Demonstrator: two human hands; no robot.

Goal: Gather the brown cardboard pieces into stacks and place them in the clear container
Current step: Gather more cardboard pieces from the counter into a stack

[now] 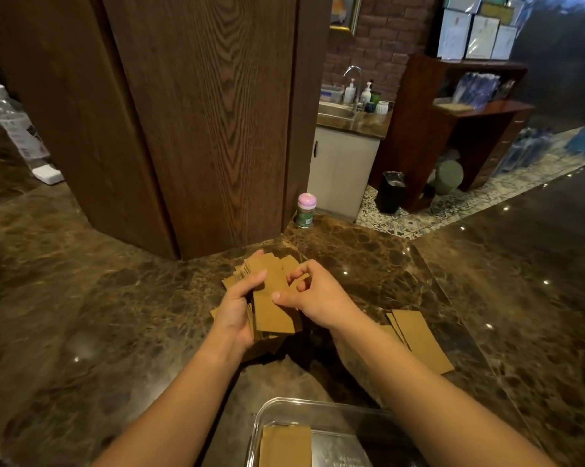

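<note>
A stack of brown cardboard pieces [273, 310] stands on edge on the marble counter [116, 298], held in my left hand [238, 308]. My right hand [314, 298] touches the stack's front face with its thumb, fingers curled. More loose cardboard pieces [286, 262] lie behind the stack. Another small pile of cardboard pieces [419, 338] lies flat to the right, beside my right forearm. The clear container [260, 419] sits at the bottom edge of the view, with a cardboard stack [286, 446] lying inside it.
A dark wooden pillar [200, 129] rises just behind the loose pieces. A small jar with a pink lid [306, 210] stands at its right foot. A plastic bottle [21, 129] and a white block [48, 173] are at the far left.
</note>
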